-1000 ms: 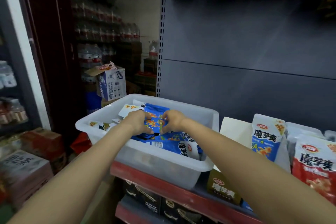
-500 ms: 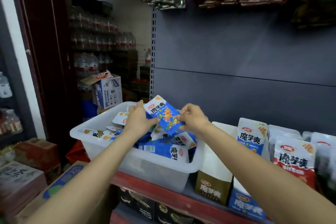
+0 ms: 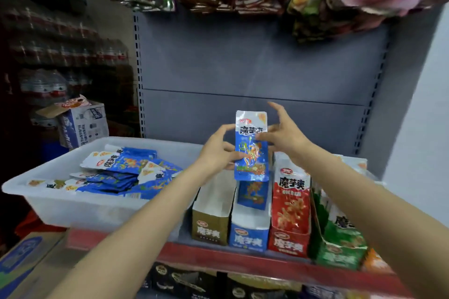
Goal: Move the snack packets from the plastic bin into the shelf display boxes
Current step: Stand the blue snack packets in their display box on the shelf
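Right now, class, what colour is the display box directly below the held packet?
Blue display box, matching the blue-and-white packet; head view.

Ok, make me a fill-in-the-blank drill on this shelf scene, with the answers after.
1. The held packet is mostly ____ in colour.
2. The left hand grips the packet above the ____ display box.
3. The loose packets lie in the white ____ on the left.
4. The box right of the blue one is ____.

Missing words: blue; blue; bin; red
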{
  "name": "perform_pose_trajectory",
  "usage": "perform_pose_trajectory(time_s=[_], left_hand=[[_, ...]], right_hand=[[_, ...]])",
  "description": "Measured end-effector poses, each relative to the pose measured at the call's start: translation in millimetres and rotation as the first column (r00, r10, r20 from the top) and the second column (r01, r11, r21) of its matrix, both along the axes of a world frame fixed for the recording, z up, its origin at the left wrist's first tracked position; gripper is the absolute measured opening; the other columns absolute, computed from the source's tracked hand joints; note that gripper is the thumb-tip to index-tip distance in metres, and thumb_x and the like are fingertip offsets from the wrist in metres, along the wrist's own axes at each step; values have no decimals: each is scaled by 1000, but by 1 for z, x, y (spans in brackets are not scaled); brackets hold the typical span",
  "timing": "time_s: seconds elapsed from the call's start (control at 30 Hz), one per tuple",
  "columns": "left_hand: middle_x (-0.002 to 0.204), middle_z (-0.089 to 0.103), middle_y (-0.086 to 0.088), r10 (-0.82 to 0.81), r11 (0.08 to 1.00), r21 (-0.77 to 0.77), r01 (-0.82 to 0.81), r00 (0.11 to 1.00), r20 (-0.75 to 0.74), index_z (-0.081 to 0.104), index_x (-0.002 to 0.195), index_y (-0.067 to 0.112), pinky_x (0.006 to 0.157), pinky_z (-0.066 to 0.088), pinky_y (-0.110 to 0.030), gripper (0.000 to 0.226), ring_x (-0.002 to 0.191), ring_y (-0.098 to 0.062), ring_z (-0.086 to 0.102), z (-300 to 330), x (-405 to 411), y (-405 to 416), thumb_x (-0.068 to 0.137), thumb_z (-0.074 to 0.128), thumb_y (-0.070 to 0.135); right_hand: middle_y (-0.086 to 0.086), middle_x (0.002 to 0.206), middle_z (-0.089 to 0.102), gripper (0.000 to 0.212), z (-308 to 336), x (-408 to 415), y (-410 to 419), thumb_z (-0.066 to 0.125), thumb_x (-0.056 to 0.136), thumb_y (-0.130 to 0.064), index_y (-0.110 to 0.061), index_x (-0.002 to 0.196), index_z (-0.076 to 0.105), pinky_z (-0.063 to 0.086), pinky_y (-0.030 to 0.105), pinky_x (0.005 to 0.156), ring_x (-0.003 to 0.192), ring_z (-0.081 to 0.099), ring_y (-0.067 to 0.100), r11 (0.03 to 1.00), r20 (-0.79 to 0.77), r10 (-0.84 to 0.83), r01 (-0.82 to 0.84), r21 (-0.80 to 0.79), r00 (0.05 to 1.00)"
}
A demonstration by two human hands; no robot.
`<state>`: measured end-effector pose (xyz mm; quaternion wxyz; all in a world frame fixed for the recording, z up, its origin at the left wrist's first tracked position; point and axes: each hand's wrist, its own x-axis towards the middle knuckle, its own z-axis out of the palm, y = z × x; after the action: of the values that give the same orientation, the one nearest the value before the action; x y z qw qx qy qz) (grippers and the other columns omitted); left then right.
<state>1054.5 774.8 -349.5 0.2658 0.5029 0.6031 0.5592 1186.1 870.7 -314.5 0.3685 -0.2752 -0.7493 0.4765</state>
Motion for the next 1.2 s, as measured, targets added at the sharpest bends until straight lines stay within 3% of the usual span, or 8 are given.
perform_pose_trajectory(time_s=[0.17, 0.3, 0.43, 0.6, 0.73, 0.8, 1.03, 1.2], left_hand=[[81, 64, -4, 87, 995, 39, -88, 996, 14, 43, 132, 18, 61, 57, -23, 60, 74, -13, 63, -6, 8, 18, 82, 67, -3], [104, 62, -9, 279, 960, -29, -279, 960, -24, 47, 130, 11, 78, 54, -37, 46, 88, -21, 59, -18, -1, 30, 87, 62, 5], [114, 60, -11, 198, 960, -186, -208, 977, -76, 47, 131, 14, 63, 52, -29, 40, 89, -23, 61, -28, 2, 31, 92, 53, 8], [103, 59, -8, 173, 959, -222, -178, 984, -41, 52, 126, 17, 57, 50, -24, 33, 68, -16, 56, -27, 3, 34, 97, 40, 9], [98, 58, -6, 167, 960, -229, -162, 986, 2, 56, 103, 17, 72, 44, -28, 22, 78, -22, 53, -24, 7, 38, 98, 35, 20], [92, 59, -6, 134, 964, -236, -125, 991, 22, 56, 97, 14, 67, 45, -25, 20, 72, -19, 54, -23, 9, 38, 96, 37, 20], [88, 62, 0, 63, 961, -265, -78, 996, -67, 58, 103, 15, 64, 49, -26, 22, 74, -14, 58, -24, 14, 30, 98, 37, 15], [89, 61, 4, 44, 957, -283, -69, 995, -94, 57, 116, 15, 58, 48, -25, 24, 76, -13, 59, -22, 12, 27, 98, 40, 17]], right_hand=[[13, 109, 61, 51, -5, 13, 18, 64, 80, 8, -28, 111, 43, 56, 55, 70, 99, 64, 32, 985, 80, -95, 82, 150, 992], [6, 102, 56, 41, -6, 12, 21, 60, 84, 6, -21, 105, 38, 57, 42, 65, 91, 61, 25, 936, 167, -198, 136, 326, 966], [5, 97, 53, 38, -3, 9, 23, 57, 85, 5, -16, 106, 34, 44, 23, 49, 78, 52, 20, 885, 241, -238, 108, 453, 941], [7, 95, 53, 37, 6, 13, 29, 57, 82, 7, -13, 104, 35, 54, 44, 75, 85, 54, 24, 871, 252, -253, 107, 479, 934], [8, 98, 50, 38, 0, 9, 27, 60, 83, 3, -13, 104, 34, 44, 29, 63, 85, 51, 24, 872, 368, -273, 67, 485, 889], [13, 103, 53, 36, -6, 3, 25, 60, 82, 3, -13, 101, 34, 51, 35, 68, 91, 57, 29, 888, 458, -251, 14, 461, 853], [13, 110, 59, 25, -16, -2, 23, 63, 82, -1, -10, 103, 53, 39, 33, 65, 91, 56, 31, 771, 633, -425, -107, 628, 647], [10, 116, 60, 26, -18, -3, 21, 56, 87, -3, -14, 110, 58, 41, 34, 67, 99, 59, 31, 714, 620, -489, -127, 689, 614]])
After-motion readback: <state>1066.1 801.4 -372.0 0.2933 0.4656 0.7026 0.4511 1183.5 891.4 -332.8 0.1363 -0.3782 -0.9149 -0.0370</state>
